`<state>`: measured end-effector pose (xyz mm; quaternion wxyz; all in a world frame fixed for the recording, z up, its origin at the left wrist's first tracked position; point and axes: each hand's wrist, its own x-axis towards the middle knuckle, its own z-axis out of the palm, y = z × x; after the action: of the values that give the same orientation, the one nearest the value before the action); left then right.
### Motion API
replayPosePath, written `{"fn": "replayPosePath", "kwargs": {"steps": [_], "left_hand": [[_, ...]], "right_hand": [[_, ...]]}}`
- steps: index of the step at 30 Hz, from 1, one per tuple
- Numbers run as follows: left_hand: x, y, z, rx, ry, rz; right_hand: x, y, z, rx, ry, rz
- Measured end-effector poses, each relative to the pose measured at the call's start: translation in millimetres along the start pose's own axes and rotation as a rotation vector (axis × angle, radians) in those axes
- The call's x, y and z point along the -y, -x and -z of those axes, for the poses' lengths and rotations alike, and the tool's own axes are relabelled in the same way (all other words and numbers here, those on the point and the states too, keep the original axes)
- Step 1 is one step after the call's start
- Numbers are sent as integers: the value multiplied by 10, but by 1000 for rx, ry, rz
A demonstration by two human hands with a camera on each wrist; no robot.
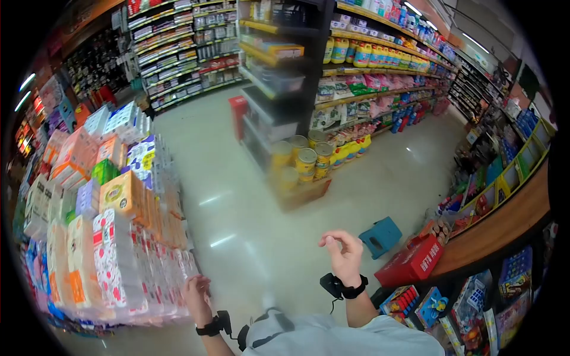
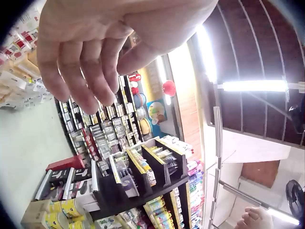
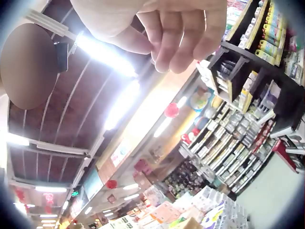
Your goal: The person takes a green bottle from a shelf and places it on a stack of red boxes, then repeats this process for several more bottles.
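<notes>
In the head view the left hand [image 1: 197, 296] hangs beside the stack of wrapped tissue packs [image 1: 113, 255], and I cannot tell if it touches them. Its fingers are loosely bent and hold nothing in the left wrist view, where the hand [image 2: 105, 43] fills the top. My right hand [image 1: 344, 255] is raised over the floor, left of a blue-green stool [image 1: 382, 237]. Nothing is held in the right hand [image 3: 167, 33]; its fingers curve loosely, with the thumb tip near the index finger.
Ahead stands a shelf end with yellow cans [image 1: 306, 161] at its foot. Shelves of bottles [image 1: 380, 56] run back to the right. A red box [image 1: 409, 261] lies beside a wooden counter [image 1: 493, 231] at the right. Pale tiled floor [image 1: 237, 207] lies between the stack and the shelves.
</notes>
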<state>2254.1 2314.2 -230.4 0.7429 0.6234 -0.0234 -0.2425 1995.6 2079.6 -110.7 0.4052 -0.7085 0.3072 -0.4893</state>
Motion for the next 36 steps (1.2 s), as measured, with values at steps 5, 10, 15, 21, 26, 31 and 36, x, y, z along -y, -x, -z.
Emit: {"fn": "replayPosePath", "kwargs": {"steps": [5, 10, 15, 21, 26, 31, 36], "left_hand": [[132, -613, -132, 108, -5, 26], [120, -915, -479, 164, -50, 54], [130, -1070, -795, 213, -78, 56], [167, -1163, -1269, 231, -97, 26], [117, -1101, -1825, 245, -90, 2], [137, -1091, -2385, 305, -114, -49], [201, -1067, -2893, 354, -134, 4]], "right_hand": [[26, -139, -158, -99, 133, -1], [-64, -246, -84, -178, 236, 7], [-345, -343, 103, -260, 223, 2], [-578, -600, 329, -285, 205, 18], [-780, -939, 697, -335, 156, 35], [-1012, -1218, 1129, -400, 138, 28], [-1250, -1354, 1483, -458, 155, -15]]}}
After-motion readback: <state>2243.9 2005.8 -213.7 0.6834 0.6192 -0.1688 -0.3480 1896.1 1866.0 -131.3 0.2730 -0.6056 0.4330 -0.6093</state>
